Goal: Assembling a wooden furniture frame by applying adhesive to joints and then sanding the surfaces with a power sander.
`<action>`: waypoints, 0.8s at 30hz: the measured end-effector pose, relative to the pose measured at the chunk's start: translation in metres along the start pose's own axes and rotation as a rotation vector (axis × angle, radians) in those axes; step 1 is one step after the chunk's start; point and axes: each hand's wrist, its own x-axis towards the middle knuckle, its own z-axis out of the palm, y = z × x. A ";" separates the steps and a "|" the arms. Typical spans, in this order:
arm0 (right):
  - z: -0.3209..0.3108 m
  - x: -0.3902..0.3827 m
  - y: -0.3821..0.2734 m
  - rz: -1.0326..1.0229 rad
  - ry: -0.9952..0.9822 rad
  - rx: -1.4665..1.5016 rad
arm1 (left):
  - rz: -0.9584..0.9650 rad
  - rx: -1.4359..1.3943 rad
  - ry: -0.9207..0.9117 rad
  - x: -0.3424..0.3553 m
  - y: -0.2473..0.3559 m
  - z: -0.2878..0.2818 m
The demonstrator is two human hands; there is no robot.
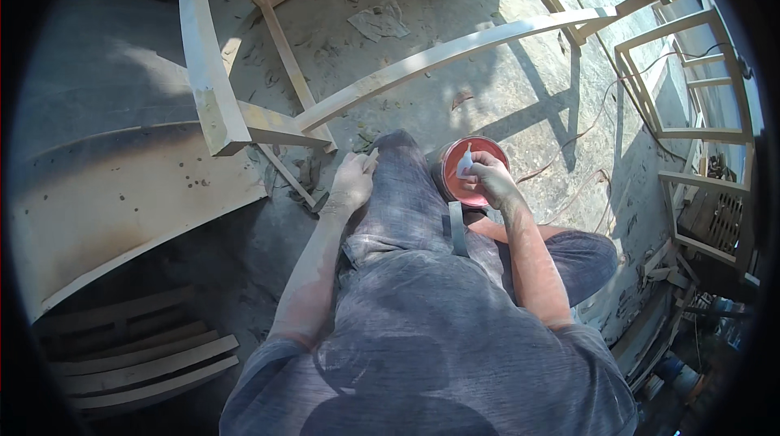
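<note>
Bottle (pixel 464 164), small and white, is pinched in our right hand (pixel 491 179) over the red bucket (pixel 487 146), its long axis and nozzle (pixel 469 147) pointing away from us, while our half-curled left hand (pixel 352 180), farther off by the knee (pixel 396 142), holds we cannot tell what, if anything.

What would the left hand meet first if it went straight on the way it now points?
From beside the left knee, the left hand would probably meet the curved pale wooden rail first, though depth is unclear and it might pass beneath.
</note>
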 end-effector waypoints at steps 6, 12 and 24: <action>-0.011 -0.036 -0.023 -0.120 0.070 0.381 | 0.185 0.203 -0.251 0.127 0.071 0.074; -0.035 -0.073 -0.021 -0.126 0.321 0.501 | 0.128 0.211 -0.216 0.241 0.068 0.179; -0.042 -0.044 -0.027 -0.098 0.431 0.480 | -0.076 0.049 -0.045 0.296 0.089 0.231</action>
